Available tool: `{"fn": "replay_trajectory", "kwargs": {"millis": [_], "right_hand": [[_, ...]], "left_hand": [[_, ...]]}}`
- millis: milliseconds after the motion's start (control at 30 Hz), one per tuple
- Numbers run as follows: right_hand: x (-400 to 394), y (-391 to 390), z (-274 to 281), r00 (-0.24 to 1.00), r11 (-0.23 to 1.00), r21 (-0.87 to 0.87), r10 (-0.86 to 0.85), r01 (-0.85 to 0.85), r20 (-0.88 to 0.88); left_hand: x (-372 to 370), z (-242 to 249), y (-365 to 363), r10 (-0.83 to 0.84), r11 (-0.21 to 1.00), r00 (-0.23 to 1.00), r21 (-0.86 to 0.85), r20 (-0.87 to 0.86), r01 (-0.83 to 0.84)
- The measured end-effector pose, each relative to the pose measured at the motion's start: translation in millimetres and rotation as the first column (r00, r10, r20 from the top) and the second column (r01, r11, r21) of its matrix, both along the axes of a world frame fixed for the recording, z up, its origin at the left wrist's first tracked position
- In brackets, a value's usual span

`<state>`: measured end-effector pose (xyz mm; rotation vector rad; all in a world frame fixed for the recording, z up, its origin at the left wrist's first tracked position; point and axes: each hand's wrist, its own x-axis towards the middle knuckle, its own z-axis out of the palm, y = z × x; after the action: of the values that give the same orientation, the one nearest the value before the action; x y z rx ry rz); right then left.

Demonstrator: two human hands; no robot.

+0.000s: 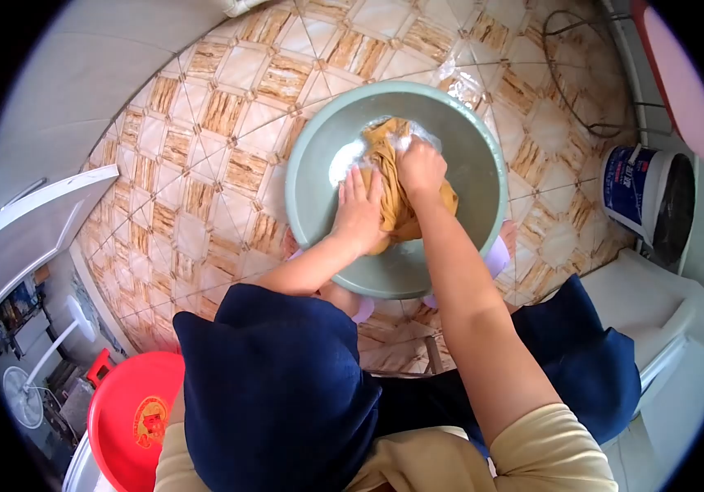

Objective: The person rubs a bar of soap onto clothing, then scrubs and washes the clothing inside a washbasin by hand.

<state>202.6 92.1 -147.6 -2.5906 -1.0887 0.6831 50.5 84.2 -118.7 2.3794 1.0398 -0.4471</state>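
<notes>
From where I stand, the left hand (358, 205) lies nearly flat, fingers extended, on the mustard cloth (399, 184), pressing rather than gripping; the right hand (422, 168) is closed in a fist around a bunched, sudsy fold. The cloth sits crumpled inside the green basin (307, 139), between the person's feet. Hard scrubbing could make the soapy fabric slip from that flat palm, or splash suds onto the tiled floor (241, 152), leaving it slick.

A mustard-brown cloth (393, 187) is bunched and creased into long folds inside a round grey-green basin (475, 148); whitish suds (419, 131) are gathered at its far end, and looser folds are spread toward the right.
</notes>
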Motion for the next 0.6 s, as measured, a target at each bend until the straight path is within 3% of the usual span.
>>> {"fn": "replay_trajectory", "kwargs": {"millis": [33,100,167,200,233,267,300,367,433,467,500,533,567,600], "right_hand": [[10.8,8.8,4.4,0.995,0.996,-0.067,-0.057,0.052,-0.077],[21.2,13.3,8.4,0.983,0.987,-0.133,-0.112,0.093,-0.148],[21.8,-0.5,10.8,0.900,0.932,0.139,-0.272,0.334,-0.341],[22.4,-9.9,16.3,0.888,0.886,0.321,-0.184,0.336,-0.422],[21.1,-19.1,25.4,0.893,0.824,0.465,-0.105,0.324,-0.437],[20.0,-29.3,36.0,0.859,0.742,0.550,-0.069,0.384,-0.507],[14.9,-33.3,77.1,0.727,0.704,0.442,-0.153,0.555,-0.669],[20.1,-49.7,94.9,0.584,0.627,0.389,-0.132,0.675,-0.801],[38.5,-51.3,120.5,0.422,0.765,0.247,-0.035,0.595,-0.906],[55.3,-56.4,121.0,0.429,0.902,0.167,-0.023,0.399,-0.903],[63.4,-56.6,115.4,0.446,0.954,0.035,-0.107,0.298,-0.889],[63.8,-56.0,103.5,0.541,0.953,0.008,-0.165,0.302,-0.825],[62.7,-56.3,85.9,0.627,0.951,-0.018,-0.219,0.310,-0.748],[58.9,-56.4,53.9,0.717,0.929,0.058,-0.241,0.365,-0.654]], "left_hand": [[0.9,0.1,10.0,0.003,1.000,1.000,0.012,0.016,-0.004],[-6.6,-1.4,31.6,0.072,0.994,0.971,-0.101,0.227,-0.050],[-12.4,9.9,49.8,0.120,0.989,0.971,-0.110,0.207,-0.099],[-19.1,7.1,57.1,0.407,0.880,0.827,-0.411,0.388,-0.239],[-20.8,12.9,61.0,0.681,0.672,0.586,-0.692,0.438,-0.263],[-24.2,21.9,58.6,0.771,0.593,0.410,-0.784,0.488,-0.182],[-26.1,44.1,59.2,0.774,0.589,0.411,-0.786,0.482,-0.187],[-32.7,81.7,61.1,0.501,0.816,0.557,-0.576,0.662,-0.049],[-38.6,85.4,53.6,0.485,0.829,0.549,-0.558,0.680,-0.041],[-40.7,82.7,51.0,0.381,0.863,0.581,-0.502,0.719,0.055],[-41.4,80.4,48.3,0.271,0.885,0.600,-0.439,0.753,0.151],[-42.4,78.3,43.2,0.271,0.886,0.598,-0.438,0.754,0.151],[-42.5,77.5,37.0,0.081,0.874,0.810,-0.432,0.581,0.222],[-43.4,75.1,30.2,-0.130,0.849,0.927,-0.444,0.351,0.287]]}}
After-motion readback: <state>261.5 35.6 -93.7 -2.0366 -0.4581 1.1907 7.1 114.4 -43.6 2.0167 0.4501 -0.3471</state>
